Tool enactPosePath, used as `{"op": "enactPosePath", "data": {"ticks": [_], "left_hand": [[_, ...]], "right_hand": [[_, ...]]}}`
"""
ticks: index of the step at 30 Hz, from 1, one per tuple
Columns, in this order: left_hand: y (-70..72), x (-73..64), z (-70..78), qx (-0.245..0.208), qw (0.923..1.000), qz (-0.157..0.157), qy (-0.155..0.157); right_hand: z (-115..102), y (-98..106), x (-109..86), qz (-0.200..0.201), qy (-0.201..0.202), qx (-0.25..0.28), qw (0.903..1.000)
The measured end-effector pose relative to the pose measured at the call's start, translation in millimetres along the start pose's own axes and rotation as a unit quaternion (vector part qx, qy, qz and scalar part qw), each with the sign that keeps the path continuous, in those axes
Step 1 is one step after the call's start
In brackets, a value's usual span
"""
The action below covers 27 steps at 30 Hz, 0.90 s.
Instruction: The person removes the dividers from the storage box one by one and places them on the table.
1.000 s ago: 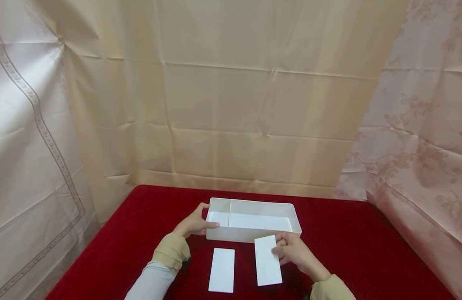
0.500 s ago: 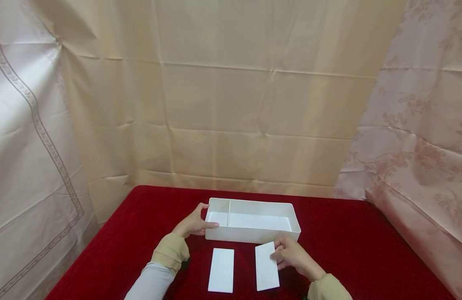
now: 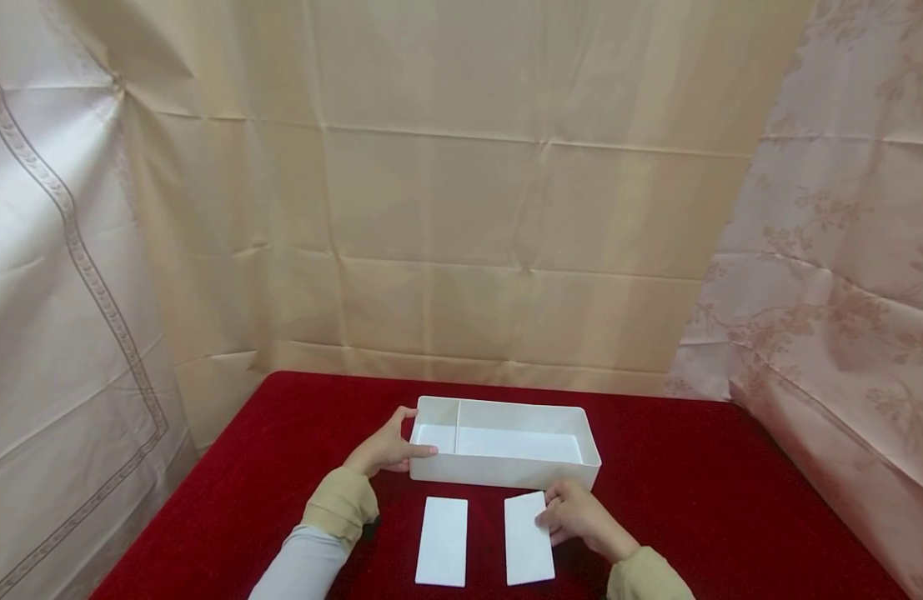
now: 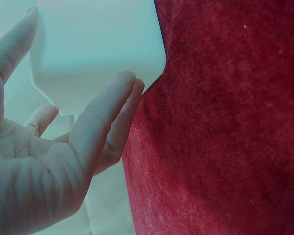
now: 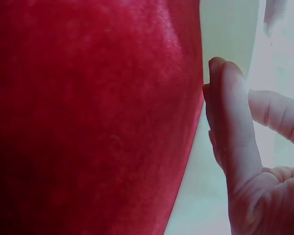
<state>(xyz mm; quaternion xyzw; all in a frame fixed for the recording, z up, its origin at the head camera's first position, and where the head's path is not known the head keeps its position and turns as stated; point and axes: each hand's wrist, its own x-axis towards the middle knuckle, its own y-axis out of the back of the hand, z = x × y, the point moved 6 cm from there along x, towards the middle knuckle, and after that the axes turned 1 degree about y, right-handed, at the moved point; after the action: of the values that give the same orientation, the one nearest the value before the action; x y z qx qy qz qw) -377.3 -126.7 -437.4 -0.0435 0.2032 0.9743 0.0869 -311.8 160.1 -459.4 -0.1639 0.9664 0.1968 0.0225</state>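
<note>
A white open box with a divider across its left part stands on the red cloth in the head view. My left hand grips its left end, thumb on the near wall. In the left wrist view, the fingers of my left hand lie along the white box end. My right hand pinches the right edge of a white rectangular panel, which looks slightly tilted. A similar white panel lies to its left, apart. The right wrist view shows my right hand, fingers nearly straight; what they touch is unclear there.
Red velvety cloth covers the table. Beyond its far edge hangs a beige curtain, with patterned pale drapes at the right and a bordered pale drape at the left.
My right hand has brought its panel toward me and a little left, lowering it beside the other panel. My left hand and the box have stayed in place.
</note>
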Motion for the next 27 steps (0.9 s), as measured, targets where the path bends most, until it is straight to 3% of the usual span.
{"op": "enactPosePath", "data": {"ticks": [9, 27], "left_hand": [[0.0, -0.6, 0.4, -0.004, 1.0000, -0.002, -0.003], [-1.0, 2.1, -1.8, -0.007, 1.0000, -0.004, 0.005]], "right_hand": [[6, -7, 0.9, 0.030, -0.026, -0.038, 0.9985], [0, -13, -0.3, 0.016, -0.041, -0.126, 0.9910]]}}
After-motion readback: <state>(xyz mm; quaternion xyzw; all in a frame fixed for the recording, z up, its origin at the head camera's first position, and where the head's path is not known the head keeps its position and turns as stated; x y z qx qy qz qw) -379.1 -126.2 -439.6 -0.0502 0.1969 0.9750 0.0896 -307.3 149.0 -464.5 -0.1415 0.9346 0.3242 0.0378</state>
